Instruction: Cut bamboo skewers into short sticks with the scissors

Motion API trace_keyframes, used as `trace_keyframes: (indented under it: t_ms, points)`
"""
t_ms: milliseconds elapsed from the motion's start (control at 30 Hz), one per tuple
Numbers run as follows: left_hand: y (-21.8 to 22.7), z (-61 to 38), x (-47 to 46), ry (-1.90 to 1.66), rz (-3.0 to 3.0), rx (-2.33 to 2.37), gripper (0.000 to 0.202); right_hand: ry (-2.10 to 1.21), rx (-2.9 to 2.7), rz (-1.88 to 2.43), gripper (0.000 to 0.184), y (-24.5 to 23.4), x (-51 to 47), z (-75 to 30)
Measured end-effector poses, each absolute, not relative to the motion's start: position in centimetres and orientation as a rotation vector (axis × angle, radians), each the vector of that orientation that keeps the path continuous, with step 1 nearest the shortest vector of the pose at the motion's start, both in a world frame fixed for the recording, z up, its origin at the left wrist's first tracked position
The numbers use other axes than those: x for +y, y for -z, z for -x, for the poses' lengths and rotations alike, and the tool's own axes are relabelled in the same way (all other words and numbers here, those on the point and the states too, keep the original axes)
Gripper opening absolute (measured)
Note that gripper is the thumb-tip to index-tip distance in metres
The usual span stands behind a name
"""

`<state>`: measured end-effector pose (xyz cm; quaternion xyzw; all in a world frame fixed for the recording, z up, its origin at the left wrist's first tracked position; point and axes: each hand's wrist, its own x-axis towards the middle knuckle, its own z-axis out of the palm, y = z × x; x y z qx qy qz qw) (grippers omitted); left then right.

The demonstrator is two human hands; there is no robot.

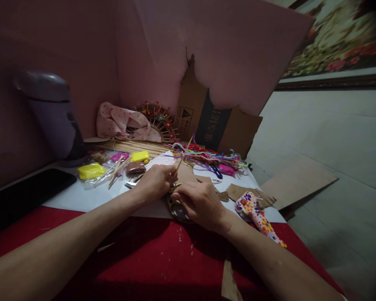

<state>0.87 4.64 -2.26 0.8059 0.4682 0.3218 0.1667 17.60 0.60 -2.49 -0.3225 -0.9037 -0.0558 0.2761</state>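
My left hand (159, 182) is closed around a thin wooden stick (185, 153), which slants up and to the right out of its fingers. Beside it, my right hand (203, 203) is curled with its fingertips pinched near the left hand. What that pinch holds, if anything, is too small to make out. Under both hands lies a pair of scissors (173, 211); a dark, gold-edged handle loop shows below the fingers. A piece of brown cardboard (185, 172) rests on the white sheet just behind the hands.
Yellow clay packets (91, 171), bundled sticks (128, 146) and colourful pipe cleaners (207, 154) lie behind. Left stand a purple tumbler (54, 119) and a black phone-like slab (31, 194). A flowered fabric piece (259, 217) lies right; torn cardboard (214, 119) leans at the back.
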Motion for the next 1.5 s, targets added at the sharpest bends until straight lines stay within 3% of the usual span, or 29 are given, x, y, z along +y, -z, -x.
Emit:
trace_keyframes:
  t_ms: [1500]
  points:
    - [2.58,-0.78,4.94,-0.890,-2.290,1.425,0.015,0.173,-2.452,0.892,0.019,2.70,0.62,-17.66]
